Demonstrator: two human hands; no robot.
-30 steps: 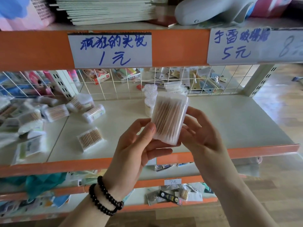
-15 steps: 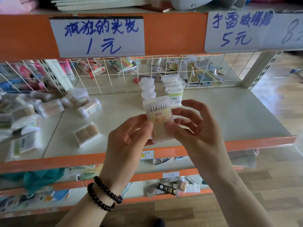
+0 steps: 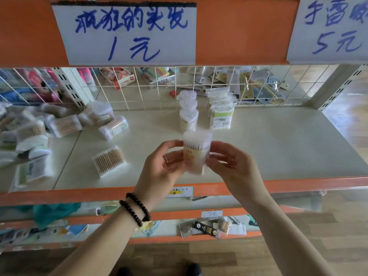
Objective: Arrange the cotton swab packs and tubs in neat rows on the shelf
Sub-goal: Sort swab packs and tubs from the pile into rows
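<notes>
Since a moment ago the clear tub of cotton swabs (image 3: 196,152) has been turned from a tilt to upright, swab tips at the top and a yellow label facing the camera. Both hands hold it over the front part of the shelf (image 3: 278,146): the left hand (image 3: 159,168) curls its fingers and thumb round the tub's left side, and the right hand (image 3: 233,166) pinches its right side between thumb and fingertips — both grips are closed on the tub. The tub is blurred, so its base cannot be told as touching the shelf or not.

Just behind it stands a row of three like tubs (image 3: 188,114), running back toward the wire grid (image 3: 139,90), with a row of upright bagged swab packs (image 3: 221,112) beside them on the right. To the left lies a flat pack of wooden-stick swabs (image 3: 109,161); farther left, loose tubs and packs (image 3: 65,125) lie in a jumble. A black bead bracelet (image 3: 135,209) circles the left wrist.
</notes>
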